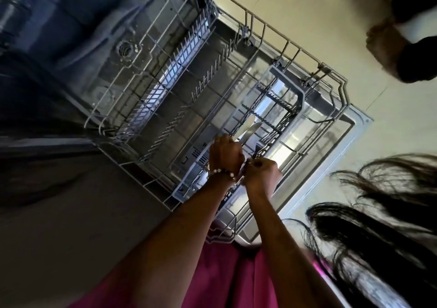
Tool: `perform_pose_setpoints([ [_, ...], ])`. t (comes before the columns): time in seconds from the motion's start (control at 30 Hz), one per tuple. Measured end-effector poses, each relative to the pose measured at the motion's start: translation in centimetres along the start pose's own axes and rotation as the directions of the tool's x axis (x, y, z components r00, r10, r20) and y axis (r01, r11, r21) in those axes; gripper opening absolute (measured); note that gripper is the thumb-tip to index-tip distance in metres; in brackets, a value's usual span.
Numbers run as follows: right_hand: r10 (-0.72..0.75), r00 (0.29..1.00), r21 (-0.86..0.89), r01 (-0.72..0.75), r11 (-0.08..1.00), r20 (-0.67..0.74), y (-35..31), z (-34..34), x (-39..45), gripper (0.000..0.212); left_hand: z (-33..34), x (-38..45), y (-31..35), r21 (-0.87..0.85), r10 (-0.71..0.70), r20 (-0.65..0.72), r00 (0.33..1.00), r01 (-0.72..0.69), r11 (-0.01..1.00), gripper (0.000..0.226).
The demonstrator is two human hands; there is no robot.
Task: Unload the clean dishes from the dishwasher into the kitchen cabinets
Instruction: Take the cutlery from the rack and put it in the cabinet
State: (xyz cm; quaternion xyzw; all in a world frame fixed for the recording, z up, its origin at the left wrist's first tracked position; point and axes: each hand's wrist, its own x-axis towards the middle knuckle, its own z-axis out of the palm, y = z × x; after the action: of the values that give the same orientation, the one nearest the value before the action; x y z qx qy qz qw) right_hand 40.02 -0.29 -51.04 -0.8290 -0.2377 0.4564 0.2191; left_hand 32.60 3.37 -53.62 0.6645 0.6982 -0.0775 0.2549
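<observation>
Two knives [248,129] stick out blade-first from the left hand [225,155], which is curled round their handles just above the near end of the cutlery basket [287,83]. A fork [257,148] stands beside them, tines up toward the basket's grid, its handle pinched in the right hand [261,171]; that hand's fingers are closed tight around the handle, and a thin metal piece shows below, between the two wrists. The hands touch each other, left just ahead of right. A bead bracelet [223,172] circles the left wrist. The basket sits in the lower rack [331,76], a grey wire frame pulled out over the open door [354,128]. Rows of upright tines run across the rack's left half. Beyond the rack lies the dark tub [78,24] of the dishwasher. A pale floor [319,19] spreads to the right, and loose dark hair [369,236] hangs into view at lower right above a pink garment [212,277].
</observation>
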Motion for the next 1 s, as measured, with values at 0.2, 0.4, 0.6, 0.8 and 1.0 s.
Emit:
perform_pose_setpoints([
  [0.2, -0.018, 0.998, 0.073, 0.014, 0.997, 0.054, -2.3, -2.7, -2.2, 0.014, -1.7, -1.7, -0.2, -0.221, -0.099, -0.062, 0.993, 0.083, 0.972, 0.006],
  [0.4, -0.083, 0.994, 0.114, 0.075, 0.991, 0.066, -4.0, -6.4, -5.3, 0.006, -5.8, -5.2, 0.4, -0.551, -0.188, -0.046, 0.981, 0.132, 0.824, 0.003],
  [0.6, -0.147, 0.984, 0.247, 0.118, 0.962, 0.099, -5.8, -12.0, -10.6, 0.017, -11.9, -12.3, 2.9, -0.941, -0.352, 0.135, 0.926, 0.231, 0.246, 0.019],
  [0.8, -0.234, 0.954, 0.397, 0.144, 0.906, 0.187, -7.6, -17.6, -19.6, 0.018, -20.7, -23.7, 6.3, -0.989, -0.392, 0.149, 0.908, 0.139, -0.054, 0.015],
  [1.0, -0.348, 0.890, 0.561, 0.134, 0.817, 0.295, -9.6, -21.1, -30.0, 0.034, -25.6, -35.2, 6.5, -0.998, -0.421, 0.069, 0.905, 0.063, -0.029, 0.016],
])
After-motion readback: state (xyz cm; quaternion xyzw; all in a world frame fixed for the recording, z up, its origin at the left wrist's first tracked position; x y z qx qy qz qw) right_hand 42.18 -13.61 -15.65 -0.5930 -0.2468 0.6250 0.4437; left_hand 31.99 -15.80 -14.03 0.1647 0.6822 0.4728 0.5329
